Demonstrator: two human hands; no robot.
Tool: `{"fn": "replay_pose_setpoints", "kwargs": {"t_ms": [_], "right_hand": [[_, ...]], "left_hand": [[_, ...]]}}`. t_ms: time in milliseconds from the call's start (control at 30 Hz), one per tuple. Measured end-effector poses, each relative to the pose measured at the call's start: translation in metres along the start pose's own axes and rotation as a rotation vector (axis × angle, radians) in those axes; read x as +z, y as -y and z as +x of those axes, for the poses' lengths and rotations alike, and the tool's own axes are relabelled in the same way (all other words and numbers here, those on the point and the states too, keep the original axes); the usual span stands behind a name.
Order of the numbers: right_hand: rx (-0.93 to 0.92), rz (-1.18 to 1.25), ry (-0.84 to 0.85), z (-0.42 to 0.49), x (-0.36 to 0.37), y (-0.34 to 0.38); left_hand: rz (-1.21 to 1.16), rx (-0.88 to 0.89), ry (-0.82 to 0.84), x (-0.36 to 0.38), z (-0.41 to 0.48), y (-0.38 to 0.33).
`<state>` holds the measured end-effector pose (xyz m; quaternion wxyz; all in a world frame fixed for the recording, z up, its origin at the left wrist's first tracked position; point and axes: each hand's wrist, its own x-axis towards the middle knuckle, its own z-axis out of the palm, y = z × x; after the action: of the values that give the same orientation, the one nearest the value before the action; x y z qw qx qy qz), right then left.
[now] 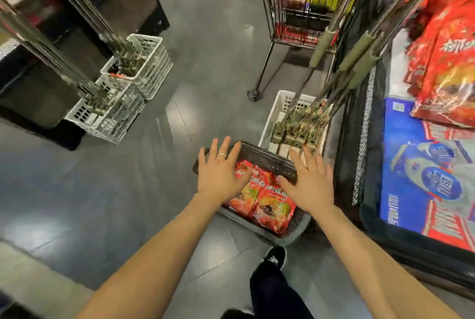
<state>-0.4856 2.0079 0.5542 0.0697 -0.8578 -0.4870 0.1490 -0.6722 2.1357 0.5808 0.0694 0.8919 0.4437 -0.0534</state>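
A dark basket (267, 162) stands on the grey floor in front of me, holding several red snack packets (267, 203). My left hand (218, 172) is spread flat over the basket's left end, fingers straight, a ring on one finger. My right hand (311, 185) is spread the same way over the basket's right side, its thumb near the packets. Neither hand holds anything. Whether the palms touch the basket cannot be told.
A white crate (282, 105) with long-handled tools stands just behind the basket. More white crates (144, 61) stand at the left. A black shopping cart (295, 10) is ahead. A display bin (421, 164) with red and blue packs lies to the right. My shoe (276, 257) is below the basket.
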Motion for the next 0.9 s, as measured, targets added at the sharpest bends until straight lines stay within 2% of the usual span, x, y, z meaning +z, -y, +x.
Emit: {"fn": "replay_pose_setpoints", "kwargs": {"t_ms": [167, 333, 600, 800, 900], "right_hand": [[0.082, 0.009, 0.11, 0.04, 0.064, -0.017], [0.235, 0.13, 0.214, 0.059, 0.145, -0.025], [0.408, 0.203, 0.288, 0.087, 0.299, -0.053], [0.488, 0.122, 0.294, 0.118, 0.412, -0.087], [0.615, 0.181, 0.32, 0.131, 0.454, -0.108]], "left_hand": [[-0.029, 0.029, 0.113, 0.067, 0.049, 0.01], [-0.045, 0.051, 0.253, 0.147, 0.091, 0.023], [-0.041, 0.085, 0.395, 0.298, 0.16, 0.063], [-0.12, 0.095, 0.365, 0.42, 0.202, 0.086], [-0.147, 0.035, 0.383, 0.473, 0.217, 0.098]]}}
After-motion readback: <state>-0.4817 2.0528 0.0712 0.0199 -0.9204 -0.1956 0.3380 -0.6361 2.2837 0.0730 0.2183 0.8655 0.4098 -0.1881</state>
